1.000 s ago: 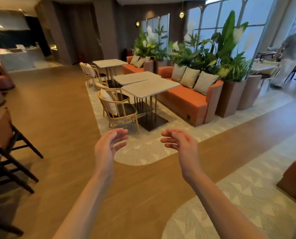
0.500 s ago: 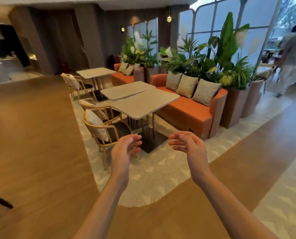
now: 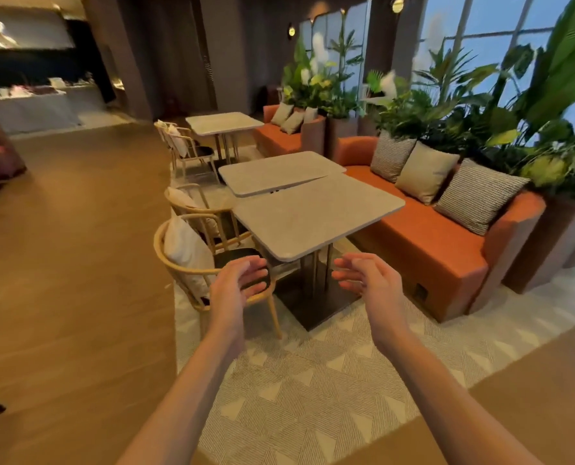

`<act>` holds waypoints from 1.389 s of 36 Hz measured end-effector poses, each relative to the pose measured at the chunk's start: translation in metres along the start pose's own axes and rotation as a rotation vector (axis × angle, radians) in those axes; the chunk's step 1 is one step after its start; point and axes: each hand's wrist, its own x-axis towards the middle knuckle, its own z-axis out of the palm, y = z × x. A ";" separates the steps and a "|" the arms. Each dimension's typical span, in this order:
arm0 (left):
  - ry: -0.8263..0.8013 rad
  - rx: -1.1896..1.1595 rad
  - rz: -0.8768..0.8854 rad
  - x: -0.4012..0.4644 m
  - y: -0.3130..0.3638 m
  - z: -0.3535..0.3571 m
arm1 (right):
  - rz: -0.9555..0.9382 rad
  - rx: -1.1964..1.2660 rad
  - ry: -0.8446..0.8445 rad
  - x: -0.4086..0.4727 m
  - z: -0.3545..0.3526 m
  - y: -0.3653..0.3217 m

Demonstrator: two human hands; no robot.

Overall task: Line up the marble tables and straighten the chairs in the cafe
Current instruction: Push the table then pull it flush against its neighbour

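Two grey marble tables stand side by side on a patterned rug, their tops set askew to each other: the near table (image 3: pixel 316 218) and the middle table (image 3: pixel 279 172). A third marble table (image 3: pixel 224 124) stands farther back. A rattan chair with a white cushion (image 3: pixel 192 260) sits left of the near table, a second chair (image 3: pixel 192 204) behind it, and more chairs (image 3: pixel 178 142) by the far table. My left hand (image 3: pixel 237 286) and my right hand (image 3: pixel 368 280) are held out, open and empty, just short of the near table's front corner.
An orange sofa (image 3: pixel 423 236) with cushions runs along the tables' right side, backed by tall planters (image 3: pixel 547 243) with leafy plants. A second orange sofa (image 3: pixel 279 135) is behind. Wooden floor lies to the left; a counter (image 3: pixel 27 105) stands at the far left.
The view has come closer to the near table, which now fills the centre. Both hands stay raised and open, now close to its front corner. The person at far right is out of view.
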 end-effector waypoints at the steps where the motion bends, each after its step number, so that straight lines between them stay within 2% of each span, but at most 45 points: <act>1: 0.006 0.006 0.004 0.016 -0.002 0.012 | 0.009 -0.005 -0.010 0.022 0.002 -0.002; 9: 0.034 0.054 -0.040 0.155 -0.046 0.102 | 0.045 -0.052 -0.087 0.194 0.016 0.012; 15: 0.047 0.102 -0.061 0.273 -0.108 0.164 | 0.064 -0.167 -0.107 0.327 0.026 0.063; 19: 0.072 0.110 -0.154 0.356 -0.153 0.190 | 0.138 -0.224 -0.117 0.412 0.032 0.100; 27: 0.209 0.182 -0.248 0.470 -0.214 0.196 | 0.258 -0.339 -0.194 0.544 0.038 0.162; 37: 0.349 0.321 -0.356 0.564 -0.281 0.177 | 0.347 -0.528 -0.353 0.649 0.062 0.253; 43: 0.323 0.712 -0.279 0.610 -0.358 0.168 | 0.266 -0.800 -0.540 0.699 0.069 0.322; 47: 0.216 1.144 -0.211 0.631 -0.412 0.163 | 0.027 -1.121 -0.736 0.730 0.069 0.366; 50: 0.275 1.317 -0.149 0.632 -0.442 0.165 | -0.101 -1.329 -0.850 0.749 0.072 0.394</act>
